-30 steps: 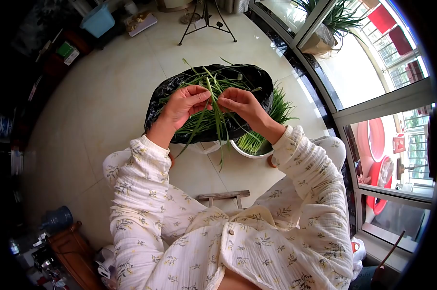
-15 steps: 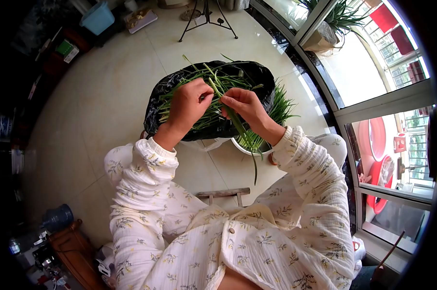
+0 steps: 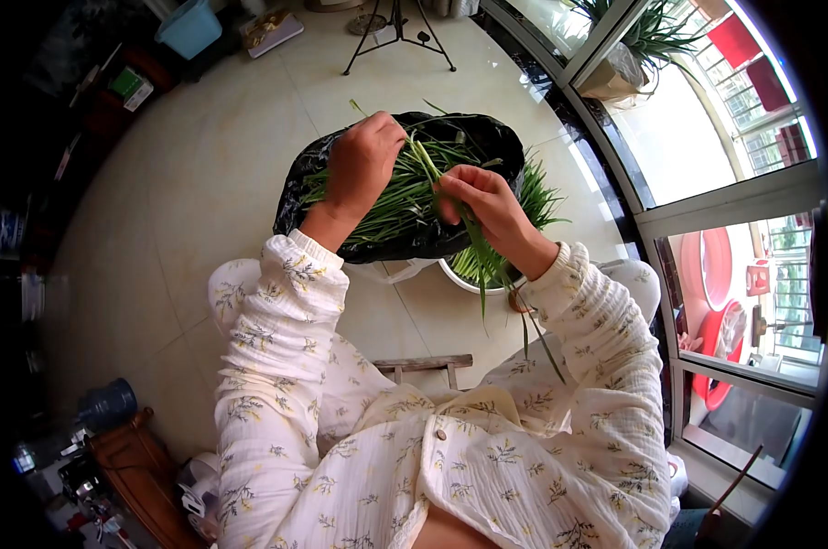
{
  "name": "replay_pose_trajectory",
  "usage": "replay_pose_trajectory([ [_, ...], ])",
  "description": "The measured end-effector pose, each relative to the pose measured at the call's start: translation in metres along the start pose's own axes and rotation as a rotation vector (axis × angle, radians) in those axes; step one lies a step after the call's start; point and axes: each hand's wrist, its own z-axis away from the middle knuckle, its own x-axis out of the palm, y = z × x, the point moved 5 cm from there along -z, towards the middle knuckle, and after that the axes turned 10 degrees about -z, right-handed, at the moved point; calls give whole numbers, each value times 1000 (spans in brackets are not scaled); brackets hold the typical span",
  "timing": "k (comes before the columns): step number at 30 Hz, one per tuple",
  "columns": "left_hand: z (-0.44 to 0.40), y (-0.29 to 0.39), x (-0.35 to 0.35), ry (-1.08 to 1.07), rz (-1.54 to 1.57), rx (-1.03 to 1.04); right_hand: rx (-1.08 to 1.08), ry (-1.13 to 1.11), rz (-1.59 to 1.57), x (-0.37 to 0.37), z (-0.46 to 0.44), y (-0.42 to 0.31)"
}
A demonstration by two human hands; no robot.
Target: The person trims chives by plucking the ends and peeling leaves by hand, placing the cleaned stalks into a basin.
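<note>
My right hand (image 3: 485,203) is closed around a few green chives (image 3: 478,240), their long leaves hanging down toward my knee. The pale ends of these chives point up and left, toward my left hand (image 3: 366,160). Its fingertips pinch at those pale ends; exactly what lies between them is partly hidden. Below both hands is a black plastic bag (image 3: 290,206) with a heap of loose chives (image 3: 391,206) in it. Beside it on the right, a white basin (image 3: 460,278) holds more chives (image 3: 544,197), partly behind my right hand.
A low wooden stool (image 3: 423,363) stands between my legs. Farther off on the tiled floor are a black metal stand (image 3: 398,41), a blue bin (image 3: 189,29) and a shallow tray (image 3: 274,37). Glass sliding doors (image 3: 734,197) run along the right.
My left hand has moved up a little, and my right hand has shifted right and slightly down. The leaves in my right hand now spread and hang farther right.
</note>
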Motion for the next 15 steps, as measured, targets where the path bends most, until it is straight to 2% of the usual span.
replay_pose_trajectory([
  [10,17,-28,33,-112,-79,-66,113,35,-76,-11,24,8],
  [13,32,-30,50,-283,-88,-99,105,20,-121,-11,25,5],
  [15,40,-21,62,-438,563,-406,81,22,-169,-10,20,5],
])
